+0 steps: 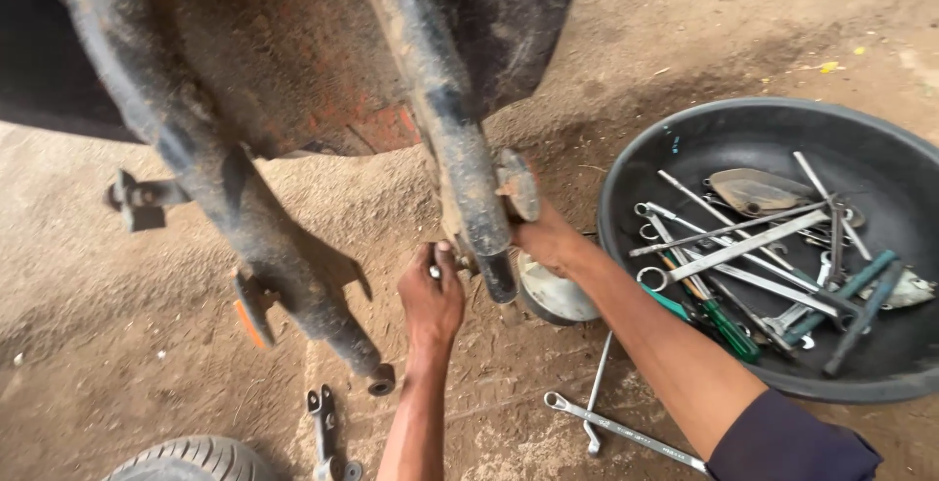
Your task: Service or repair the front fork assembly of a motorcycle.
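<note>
Head view looks down at a muddy dark metal fork leg (468, 163) hanging from a dirt-caked vehicle frame above sandy ground (117, 324). Left hand (430, 295) reaches up to the leg's lower end, fingers curled around a small shiny metal part (434, 271); what that part is I cannot tell, as the fingers hide most of it. Right hand (550, 241) comes in from the other side and presses against the leg just beneath a rusty round bracket (517, 184), its fingers hidden behind the leg, so its grip is unclear. A pale round metal cover (558, 295) lies on the ground below the right wrist. A second muddy black fork leg (245, 217) slants down on the left, well apart. Two long silver spanners (611, 420) lie crossed in the sand beside the right forearm. A wide black plastic basin (636, 158) on the right holds many spanners and a green-handled screwdriver (722, 324). A tyre edge (191, 459) shows bottom left.
</note>
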